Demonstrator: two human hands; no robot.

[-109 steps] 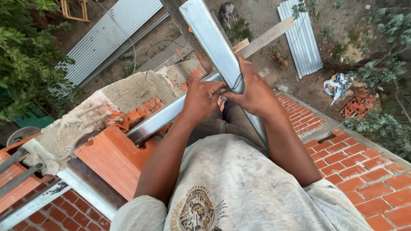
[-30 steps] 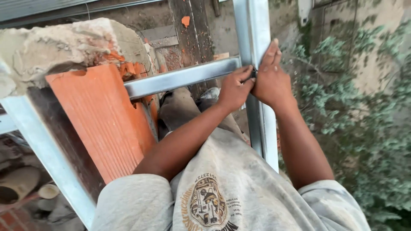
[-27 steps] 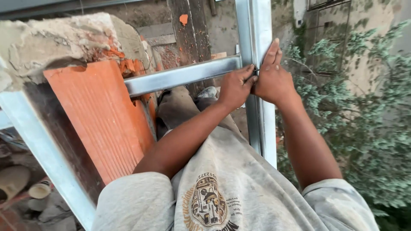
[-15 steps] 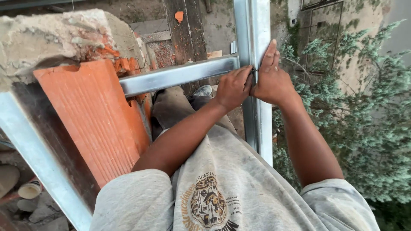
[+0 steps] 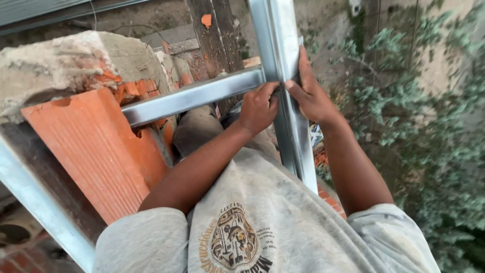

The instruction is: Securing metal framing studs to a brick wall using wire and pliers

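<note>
Head view, looking down past a grey printed shirt (image 5: 262, 227): both hands meet at the joint where two galvanised steel profiles cross. Left hand (image 5: 258, 107) is curled almost into a fist, its fingers (image 5: 268, 91) wrapped round the end of the horizontal steel rail (image 5: 192, 96) just where it butts against the upright. Right hand (image 5: 310, 93) is partly open, palm pressed flat to the side of the upright steel channel (image 5: 283, 65), fingers stretched up along it and thumb reaching across toward the left hand; the two hands touch or very nearly touch at the joint. The rail runs away to the left and rests on a broken wall of orange hollow brick (image 5: 101, 151) capped with rough grey mortar (image 5: 60, 65). Another steel profile (image 5: 40, 207) slants across the lower left corner. Behind the upright stands a dark weathered post (image 5: 214, 35). Green bushes (image 5: 429, 141) fill the right side, well below the person
</note>
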